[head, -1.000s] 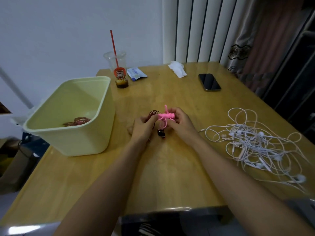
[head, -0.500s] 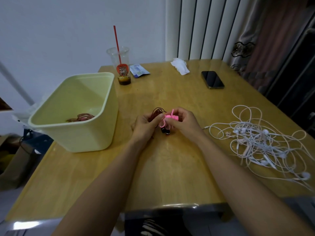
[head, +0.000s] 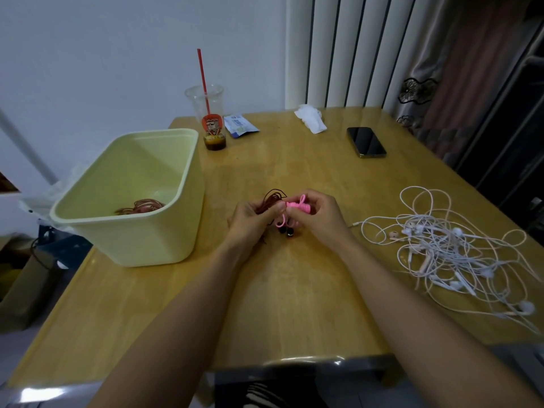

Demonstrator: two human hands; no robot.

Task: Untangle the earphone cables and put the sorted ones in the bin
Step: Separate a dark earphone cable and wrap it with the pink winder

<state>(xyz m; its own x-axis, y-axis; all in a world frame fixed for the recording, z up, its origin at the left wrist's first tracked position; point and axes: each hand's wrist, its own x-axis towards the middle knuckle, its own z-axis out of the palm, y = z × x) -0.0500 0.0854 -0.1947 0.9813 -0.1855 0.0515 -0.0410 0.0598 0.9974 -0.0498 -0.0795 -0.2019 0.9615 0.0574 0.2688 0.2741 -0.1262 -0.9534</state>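
Note:
At the middle of the wooden table (head: 294,304), my left hand (head: 250,222) grips a coiled dark red earphone cable (head: 272,197), whose black earbuds (head: 287,232) hang below. My right hand (head: 319,216) pinches a pink tie (head: 298,205) wrapped round that coil. A pale green bin (head: 129,231) stands at the left with another dark red coiled earphone (head: 141,206) inside. A tangled heap of white earphone cables (head: 447,248) lies at the right.
A plastic cup (head: 210,119) with a red straw stands behind the bin, next to a small blue packet (head: 240,126). A crumpled tissue (head: 312,120) and a dark phone (head: 366,141) lie at the far side. The table's front edge is near my body.
Both hands stay together on the red coil while the right hand works the pink tie, its upright end now lower. The view shifted slightly; nothing else moved.

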